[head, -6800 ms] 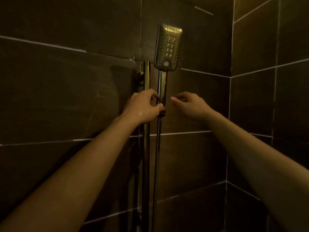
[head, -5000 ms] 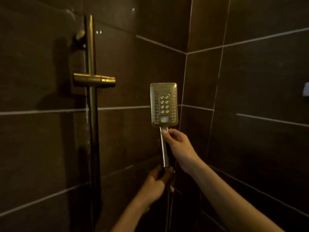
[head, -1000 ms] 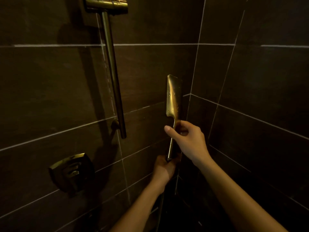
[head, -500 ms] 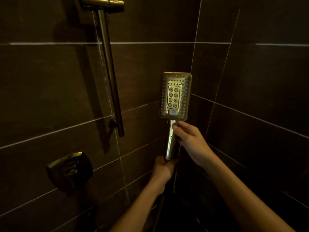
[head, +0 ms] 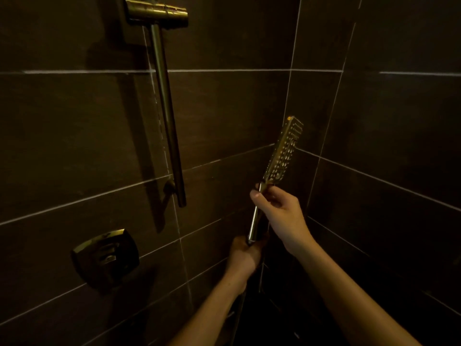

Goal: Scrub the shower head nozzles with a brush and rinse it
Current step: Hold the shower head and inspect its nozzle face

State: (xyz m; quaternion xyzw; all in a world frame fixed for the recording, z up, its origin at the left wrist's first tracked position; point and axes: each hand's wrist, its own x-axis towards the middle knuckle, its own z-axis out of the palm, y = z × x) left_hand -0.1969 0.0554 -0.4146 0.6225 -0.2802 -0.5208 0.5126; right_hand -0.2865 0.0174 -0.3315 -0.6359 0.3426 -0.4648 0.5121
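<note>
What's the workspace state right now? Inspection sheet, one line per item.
Surface: dark tiled wall, pale grout lines, corner on the right.
Job's things: shower head off its holder, tilted, nozzle face angled right; no brush seen.
Clutter: nothing seen.
Grips: right hand closed on the handle just under the head; left hand closed on the handle's lower end.
Cables: hose drops below the left hand, mostly lost in the dark.
Surroundings: slide rail with empty holder; valve at lower left.

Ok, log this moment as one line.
shower head: off holder, nozzles turned right | right hand: gripping handle top | left hand: gripping handle base | brush: none visible
</note>
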